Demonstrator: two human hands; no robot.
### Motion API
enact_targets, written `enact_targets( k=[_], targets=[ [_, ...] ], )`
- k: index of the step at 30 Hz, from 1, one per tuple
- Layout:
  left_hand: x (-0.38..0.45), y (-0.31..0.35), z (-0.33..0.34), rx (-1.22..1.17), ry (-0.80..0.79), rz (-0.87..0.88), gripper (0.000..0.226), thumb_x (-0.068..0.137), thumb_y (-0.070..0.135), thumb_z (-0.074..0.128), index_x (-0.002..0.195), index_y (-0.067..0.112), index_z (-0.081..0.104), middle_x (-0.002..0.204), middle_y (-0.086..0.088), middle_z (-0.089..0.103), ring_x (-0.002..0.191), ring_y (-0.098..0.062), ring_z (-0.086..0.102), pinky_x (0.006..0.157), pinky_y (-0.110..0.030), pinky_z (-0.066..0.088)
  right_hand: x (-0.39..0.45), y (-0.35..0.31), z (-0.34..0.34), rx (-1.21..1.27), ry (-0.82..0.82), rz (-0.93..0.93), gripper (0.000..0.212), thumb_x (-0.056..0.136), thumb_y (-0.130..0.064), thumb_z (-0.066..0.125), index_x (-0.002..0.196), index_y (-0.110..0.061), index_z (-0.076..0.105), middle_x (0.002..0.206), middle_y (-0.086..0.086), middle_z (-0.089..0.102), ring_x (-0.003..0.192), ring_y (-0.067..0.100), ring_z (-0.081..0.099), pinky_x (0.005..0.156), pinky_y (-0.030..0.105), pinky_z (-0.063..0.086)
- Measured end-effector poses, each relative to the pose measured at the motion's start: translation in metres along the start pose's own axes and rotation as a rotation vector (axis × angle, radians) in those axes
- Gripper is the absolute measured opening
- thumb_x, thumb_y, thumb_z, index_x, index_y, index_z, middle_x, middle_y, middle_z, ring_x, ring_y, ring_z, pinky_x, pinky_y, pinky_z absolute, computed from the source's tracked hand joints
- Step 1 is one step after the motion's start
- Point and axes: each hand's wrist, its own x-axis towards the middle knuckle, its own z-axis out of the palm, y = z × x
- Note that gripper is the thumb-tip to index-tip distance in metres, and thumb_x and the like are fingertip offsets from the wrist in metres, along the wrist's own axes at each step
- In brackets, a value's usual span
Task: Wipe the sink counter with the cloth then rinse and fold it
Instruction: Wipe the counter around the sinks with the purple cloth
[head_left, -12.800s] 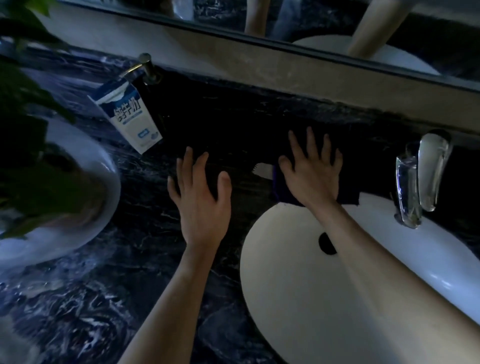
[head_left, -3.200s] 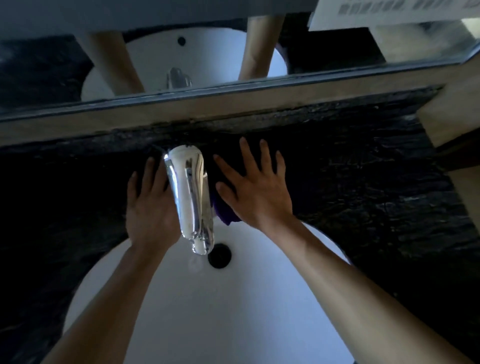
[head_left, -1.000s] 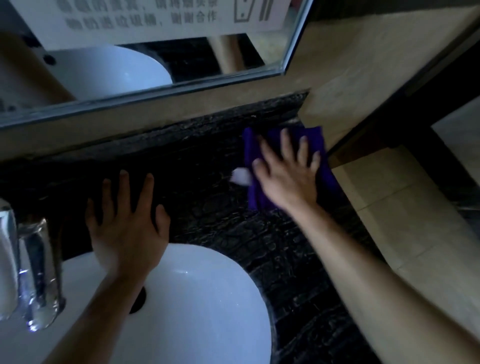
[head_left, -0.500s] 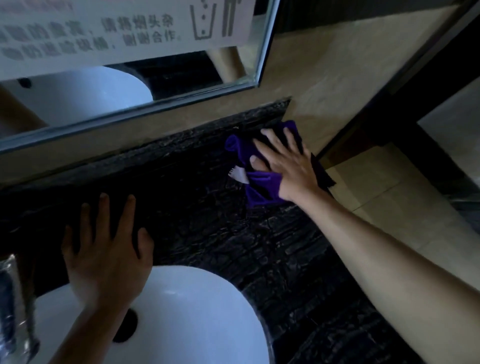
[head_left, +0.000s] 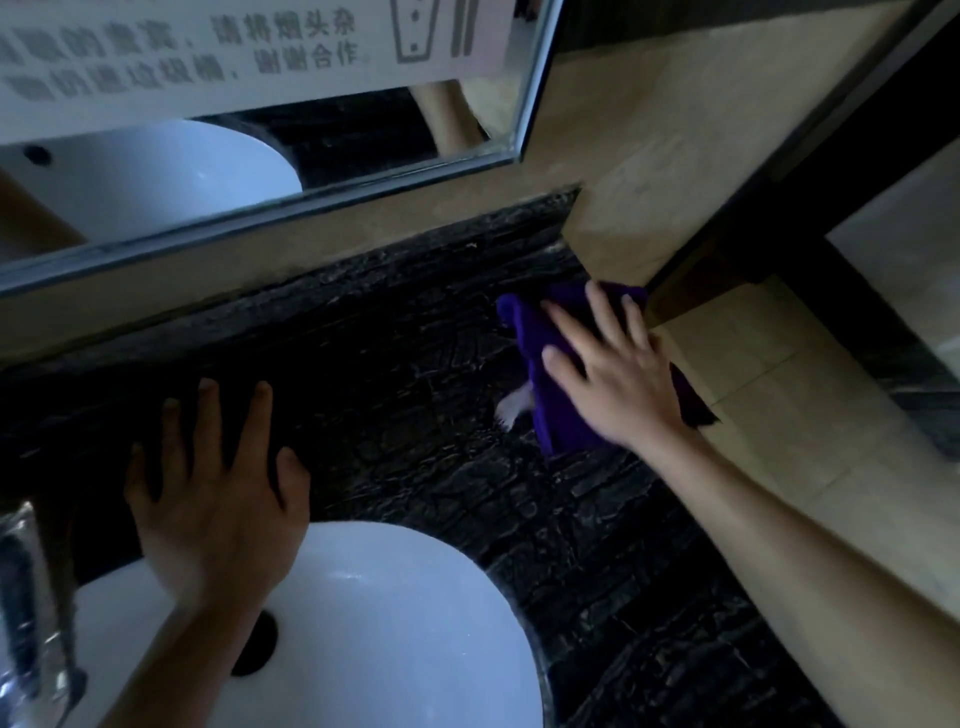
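Note:
A purple cloth (head_left: 540, 358) with a small white tag lies on the dark marble counter (head_left: 415, 395) at its right end, by the beige wall. My right hand (head_left: 613, 374) presses flat on the cloth with its fingers spread. The cloth's right edge hangs past the counter's end. My left hand (head_left: 218, 488) rests flat on the counter at the back rim of the white sink (head_left: 395, 634), fingers straight, holding nothing.
A chrome tap (head_left: 36, 613) stands at the left edge of view. A mirror (head_left: 260, 156) with a printed notice runs along the back wall. Beige wall tiles (head_left: 649, 156) close off the counter on the right, with tiled floor below.
My right hand has slid the cloth toward me along the counter's right end, and the bunched cloth now lies flatter. My left hand stays on the counter by the sink rim.

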Motion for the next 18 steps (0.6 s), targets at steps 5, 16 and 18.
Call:
enact_targets(
  k=[5,16,18],
  targets=[
    [0.001,0.002,-0.002,-0.004,-0.01,-0.003,0.061,0.096,0.039,0.029,0.152,0.021,0.043,0.161,-0.018,0.035,0.147,-0.043,0.029,0.116,-0.06,0.021,0.025,-0.006,-0.001,0.033,-0.011,0.103,0.06,0.1,-0.066,0.02,0.157,-0.05,0.01,0.171,0.004,0.008,0.149,0.041,0.024,0.114,0.058,0.033],
    [0.001,-0.001,0.002,-0.004,0.021,0.017,0.059,0.096,0.037,0.031,0.152,0.021,0.043,0.161,-0.018,0.035,0.147,-0.043,0.031,0.116,-0.059,0.022,-0.149,-0.02,0.015,-0.068,-0.068,-0.184,0.056,0.097,-0.075,0.016,0.152,-0.064,0.011,0.172,-0.004,0.001,0.157,0.038,0.006,0.118,0.069,0.016],
    [0.0,0.0,0.003,0.011,0.03,0.01,0.059,0.097,0.038,0.029,0.152,0.022,0.043,0.161,-0.018,0.035,0.147,-0.042,0.03,0.117,-0.058,0.021,-0.097,-0.008,0.009,-0.052,-0.027,-0.044,0.058,0.094,-0.078,0.014,0.15,-0.065,0.006,0.173,-0.001,-0.003,0.157,0.04,0.002,0.118,0.07,0.013]
  ],
)
